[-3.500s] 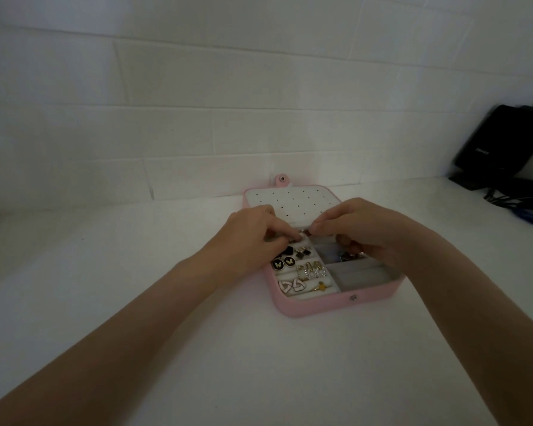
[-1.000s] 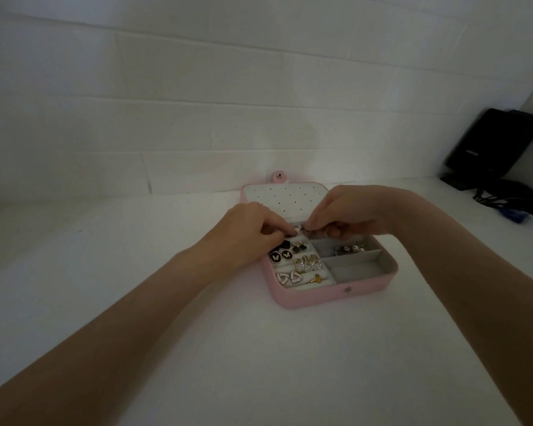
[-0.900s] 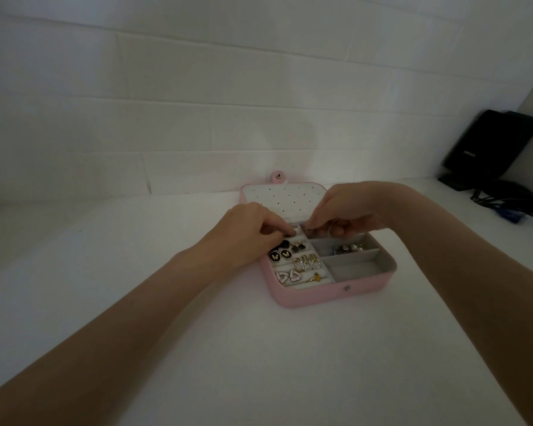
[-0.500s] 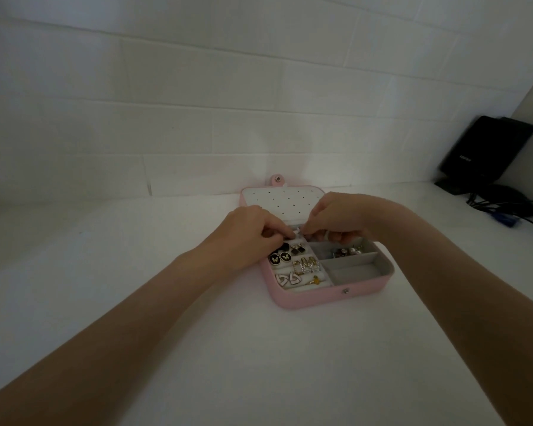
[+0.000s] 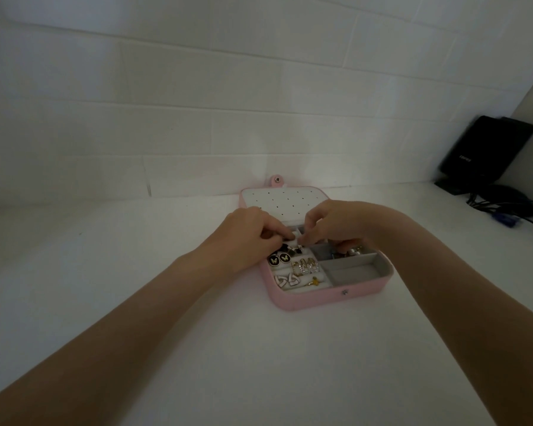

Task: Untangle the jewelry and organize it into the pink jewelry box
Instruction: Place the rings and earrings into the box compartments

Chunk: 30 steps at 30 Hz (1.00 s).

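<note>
wall (image 5: 259,124) close behind, cables (image 5: 511,210) far right

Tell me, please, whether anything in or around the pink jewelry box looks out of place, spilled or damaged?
Nothing stands out. The pink jewelry box lies open and flat on the white table, with earrings sitting inside its compartments. Both hands work at its far end; nothing has spilled outside.

Box (image 5: 326,298) open on table (image 5: 228,364), lid (image 5: 285,199) behind it by wall (image 5: 197,118). My hands meet over its back; earrings (image 5: 302,269) in left compartments.
</note>
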Each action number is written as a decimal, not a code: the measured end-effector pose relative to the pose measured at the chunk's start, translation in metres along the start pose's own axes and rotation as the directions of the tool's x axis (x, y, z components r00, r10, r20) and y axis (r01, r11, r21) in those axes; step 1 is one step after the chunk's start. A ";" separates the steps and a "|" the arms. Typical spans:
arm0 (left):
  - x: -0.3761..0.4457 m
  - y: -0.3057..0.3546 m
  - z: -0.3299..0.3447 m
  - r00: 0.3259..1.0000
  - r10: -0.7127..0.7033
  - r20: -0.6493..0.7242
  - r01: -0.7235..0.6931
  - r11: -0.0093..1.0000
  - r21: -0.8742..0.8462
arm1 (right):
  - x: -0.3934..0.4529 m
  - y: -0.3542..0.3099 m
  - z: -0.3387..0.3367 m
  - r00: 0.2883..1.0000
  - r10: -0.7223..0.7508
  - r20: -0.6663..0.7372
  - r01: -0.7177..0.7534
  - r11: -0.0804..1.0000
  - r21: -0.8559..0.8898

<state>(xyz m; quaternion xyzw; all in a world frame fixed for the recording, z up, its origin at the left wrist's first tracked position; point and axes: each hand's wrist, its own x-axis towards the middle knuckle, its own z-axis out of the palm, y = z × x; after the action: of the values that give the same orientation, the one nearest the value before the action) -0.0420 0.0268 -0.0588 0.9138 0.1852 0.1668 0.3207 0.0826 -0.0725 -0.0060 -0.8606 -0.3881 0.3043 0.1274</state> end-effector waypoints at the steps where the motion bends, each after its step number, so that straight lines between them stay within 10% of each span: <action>1: 0.000 0.000 0.000 1.000 0.003 0.000 -0.003 1.000 0.001 | 0.001 0.002 0.000 1.000 -0.014 -0.001 0.014 1.000 0.017; 11: -0.001 0.001 -0.001 1.000 0.015 -0.017 -0.014 1.000 0.015 | 0.000 0.024 0.006 0.947 -0.288 -0.141 0.306 0.943 0.129; 30: 0.000 -0.002 -0.002 1.000 0.029 -0.008 -0.029 0.998 -0.060 | 0.008 0.011 0.006 0.960 -0.264 -0.097 0.270 0.961 0.058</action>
<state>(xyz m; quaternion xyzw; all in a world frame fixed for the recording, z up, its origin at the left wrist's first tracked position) -0.0430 0.0292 -0.0590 0.9057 0.1678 0.1803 0.3450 0.0890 -0.0744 -0.0193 -0.8080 -0.4835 0.2593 0.2146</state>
